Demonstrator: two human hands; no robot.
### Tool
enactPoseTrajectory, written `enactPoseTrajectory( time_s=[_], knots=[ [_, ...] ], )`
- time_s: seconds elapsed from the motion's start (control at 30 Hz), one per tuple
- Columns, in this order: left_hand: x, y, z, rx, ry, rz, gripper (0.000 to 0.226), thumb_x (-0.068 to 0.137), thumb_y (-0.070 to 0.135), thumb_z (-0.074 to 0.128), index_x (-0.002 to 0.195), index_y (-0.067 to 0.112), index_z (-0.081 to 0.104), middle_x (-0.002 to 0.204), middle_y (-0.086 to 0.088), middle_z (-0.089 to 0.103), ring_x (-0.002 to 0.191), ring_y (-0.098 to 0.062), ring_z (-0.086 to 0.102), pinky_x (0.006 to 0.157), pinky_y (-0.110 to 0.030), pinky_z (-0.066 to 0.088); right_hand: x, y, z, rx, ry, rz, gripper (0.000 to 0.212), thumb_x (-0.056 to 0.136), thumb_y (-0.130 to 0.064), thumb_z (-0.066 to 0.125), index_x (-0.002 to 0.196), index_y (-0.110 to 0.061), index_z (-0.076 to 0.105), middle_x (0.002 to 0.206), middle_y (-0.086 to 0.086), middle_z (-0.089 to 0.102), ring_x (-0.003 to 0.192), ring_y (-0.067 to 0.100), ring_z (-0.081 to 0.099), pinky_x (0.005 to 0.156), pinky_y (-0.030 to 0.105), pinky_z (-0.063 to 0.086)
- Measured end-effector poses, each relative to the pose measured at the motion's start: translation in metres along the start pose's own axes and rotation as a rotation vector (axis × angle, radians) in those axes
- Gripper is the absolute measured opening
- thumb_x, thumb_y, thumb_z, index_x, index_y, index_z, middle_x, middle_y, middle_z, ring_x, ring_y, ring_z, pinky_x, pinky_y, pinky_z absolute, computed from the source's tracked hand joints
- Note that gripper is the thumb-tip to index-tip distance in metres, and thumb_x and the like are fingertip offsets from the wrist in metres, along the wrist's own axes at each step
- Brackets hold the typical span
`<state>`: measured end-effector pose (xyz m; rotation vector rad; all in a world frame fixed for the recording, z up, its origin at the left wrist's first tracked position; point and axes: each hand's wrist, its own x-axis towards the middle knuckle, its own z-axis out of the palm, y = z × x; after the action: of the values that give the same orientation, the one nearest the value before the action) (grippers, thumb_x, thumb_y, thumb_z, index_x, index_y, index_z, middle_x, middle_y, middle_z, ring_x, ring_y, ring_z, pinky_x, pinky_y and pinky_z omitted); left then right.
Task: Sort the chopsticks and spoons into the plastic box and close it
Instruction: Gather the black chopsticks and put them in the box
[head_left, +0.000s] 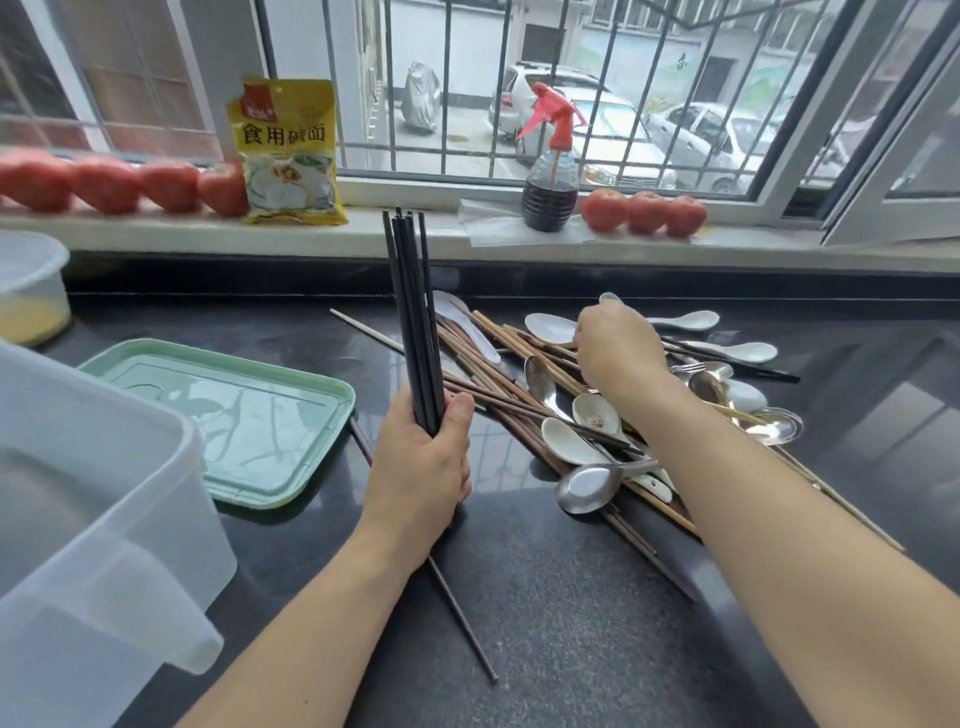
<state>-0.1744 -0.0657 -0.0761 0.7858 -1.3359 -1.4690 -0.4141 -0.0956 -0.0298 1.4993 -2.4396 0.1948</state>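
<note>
Worktop (519, 597) is dark, glossy stone, carrying everything. Plastic box (93, 499) sits far to the outer side of the left hand, translucent white, open, interior not readable from here. Its green lid (249, 415) lies flat between box and left hand, off the box.

Pile of mixed utensils (597, 415) lies under and around the right hand: brown wooden chopsticks (498, 374) fanned in loose diagonals, white ceramic spoons (566, 441), steel spoons (587, 486), all interleaved and overlapping. One stray brown chopstick (462, 618) runs under the left wrist toward the near edge.

Left hand (421, 462) is closed round a bundle of black chopsticks (413, 322), held upright, butt ends hidden in the fist, tips reasonably level. Black, slim, matt, uniform length as far as visible.

Right hand (618, 348) is down on the far part of the pile, fingers curled away from camera; can't tell whether it's pinching anything.

Step in hand, as I read it: collecting black chopsticks out of the pile into the left-hand bundle. A couple more black ones (737, 366) show just beyond the right hand.

To do it well:
- pull each stick out lengthwise, not up, or spoons resting on it will slide or clatter
- feed into the left fist same end down
- tap the bundle on the worktop to level before boxing
- lay the bundle along the box's long side, spoons separate

Task looks early; most of the pile is unsorted.
</note>
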Motion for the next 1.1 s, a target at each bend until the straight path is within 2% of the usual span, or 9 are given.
enactPoseTrajectory(
  time_s=[0.13, 0.23, 0.3, 0.47, 0.57, 0.67, 0.83, 1.0, 1.1],
  knots=[
    [0.001, 0.001, 0.001, -0.076, 0.059, -0.031, 0.025, 0.104, 0.025, 0.057, 0.087, 0.015, 0.044, 0.065, -0.012, 0.037, 0.045, -0.02, 0.034, 0.044, -0.032, 0.029, 0.001, 0.007, -0.001, 0.035, 0.062, -0.058, 0.013, 0.095, -0.008, 0.06, 0.1, -0.013, 0.071, 0.1, 0.006, 0.065, 0.099, 0.026, 0.059, 0.073, 0.033, 0.047],
    [0.002, 0.006, -0.001, -0.214, 0.136, -0.077, 0.032, 0.106, 0.025, 0.053, 0.077, 0.014, 0.044, 0.057, -0.006, 0.036, 0.042, -0.018, 0.035, 0.042, -0.028, 0.03, -0.005, 0.006, 0.005, 0.02, -0.073, -0.074, 0.011, 0.096, -0.02, 0.065, 0.104, -0.016, 0.071, 0.1, 0.006, 0.068, 0.091, 0.027, 0.063, 0.076, 0.037, 0.056],
    [0.001, 0.007, -0.003, -0.261, 0.181, -0.095, 0.044, 0.107, 0.026, 0.051, 0.063, 0.018, 0.048, 0.053, -0.004, 0.035, 0.04, -0.017, 0.035, 0.041, -0.026, 0.031, -0.009, 0.003, 0.009, 0.001, -0.116, -0.079, 0.016, 0.093, -0.023, 0.068, 0.107, -0.015, 0.07, 0.103, 0.007, 0.064, 0.091, 0.029, 0.063, 0.076, 0.037, 0.055],
    [-0.001, 0.005, -0.002, -0.174, 0.14, -0.062, 0.026, 0.106, 0.031, 0.053, 0.089, 0.014, 0.042, 0.054, -0.001, 0.033, 0.041, -0.017, 0.035, 0.04, -0.027, 0.031, -0.009, 0.001, 0.018, 0.039, -0.063, -0.051, 0.014, 0.093, -0.015, 0.066, 0.106, -0.013, 0.067, 0.105, 0.008, 0.061, 0.094, 0.03, 0.06, 0.077, 0.036, 0.046],
    [0.0, 0.006, -0.001, -0.176, 0.121, -0.068, 0.024, 0.106, 0.03, 0.053, 0.09, 0.017, 0.041, 0.056, -0.001, 0.033, 0.041, -0.016, 0.034, 0.041, -0.027, 0.032, -0.002, 0.002, 0.015, 0.085, -0.128, -0.005, 0.013, 0.097, -0.023, 0.062, 0.101, -0.013, 0.067, 0.103, 0.008, 0.064, 0.09, 0.028, 0.056, 0.075, 0.032, 0.043],
    [0.002, 0.003, -0.003, -0.203, 0.132, -0.095, 0.026, 0.106, 0.032, 0.053, 0.093, 0.014, 0.04, 0.056, -0.001, 0.034, 0.041, -0.016, 0.035, 0.04, -0.026, 0.032, 0.001, 0.005, 0.015, 0.106, -0.12, 0.015, 0.012, 0.095, -0.01, 0.056, 0.096, -0.013, 0.068, 0.1, 0.008, 0.066, 0.091, 0.03, 0.06, 0.075, 0.032, 0.046],
    [0.003, 0.004, -0.003, -0.208, 0.123, -0.091, 0.026, 0.106, 0.03, 0.052, 0.091, 0.014, 0.04, 0.056, -0.001, 0.035, 0.04, -0.016, 0.035, 0.039, -0.025, 0.032, 0.002, 0.004, 0.01, 0.103, -0.201, 0.019, 0.01, 0.093, -0.018, 0.065, 0.099, -0.018, 0.073, 0.101, 0.006, 0.069, 0.094, 0.028, 0.064, 0.082, 0.035, 0.054],
    [0.0, 0.007, -0.002, -0.188, 0.092, -0.083, 0.022, 0.106, 0.029, 0.053, 0.093, 0.015, 0.043, 0.057, -0.002, 0.036, 0.042, -0.017, 0.036, 0.039, -0.027, 0.034, -0.003, -0.001, 0.007, 0.009, -0.221, -0.012, 0.009, 0.092, -0.017, 0.065, 0.096, -0.016, 0.074, 0.095, 0.008, 0.068, 0.083, 0.029, 0.063, 0.069, 0.032, 0.051],
    [0.0, 0.007, -0.002, -0.179, 0.077, -0.092, 0.021, 0.105, 0.028, 0.054, 0.092, 0.015, 0.043, 0.057, -0.003, 0.038, 0.042, -0.017, 0.036, 0.04, -0.026, 0.033, -0.009, -0.004, 0.003, -0.117, -0.161, -0.093, 0.009, 0.084, -0.011, 0.066, 0.076, -0.014, 0.062, 0.086, 0.008, 0.064, 0.072, 0.028, 0.055, 0.061, 0.031, 0.042]
  ],
)
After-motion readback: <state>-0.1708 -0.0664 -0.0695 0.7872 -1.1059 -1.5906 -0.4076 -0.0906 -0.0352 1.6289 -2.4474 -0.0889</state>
